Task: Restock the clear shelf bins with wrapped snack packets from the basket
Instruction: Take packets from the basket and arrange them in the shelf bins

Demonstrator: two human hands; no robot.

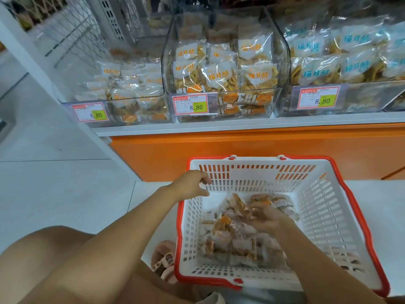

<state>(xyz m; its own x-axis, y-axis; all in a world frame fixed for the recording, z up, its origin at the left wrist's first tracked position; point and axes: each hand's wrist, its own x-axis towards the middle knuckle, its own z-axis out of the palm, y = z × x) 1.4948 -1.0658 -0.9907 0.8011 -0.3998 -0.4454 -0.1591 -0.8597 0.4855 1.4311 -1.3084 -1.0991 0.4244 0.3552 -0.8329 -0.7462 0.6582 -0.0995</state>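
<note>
Reaching into the basket [328,163], the right hand [266,218] grips several packets [237,204]. The left hand [192,183] grips the basket's left rim; stocked bins [169,62] stand beyond it.

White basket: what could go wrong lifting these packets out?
The right hand has several small clear-wrapped snack packets bunched in one grip; some could slip out on the way up. The left hand holds only one corner of the white slotted plastic basket, so it might tip or slide. The middle clear plastic shelf bin already looks piled high, so additions may spill.
</note>
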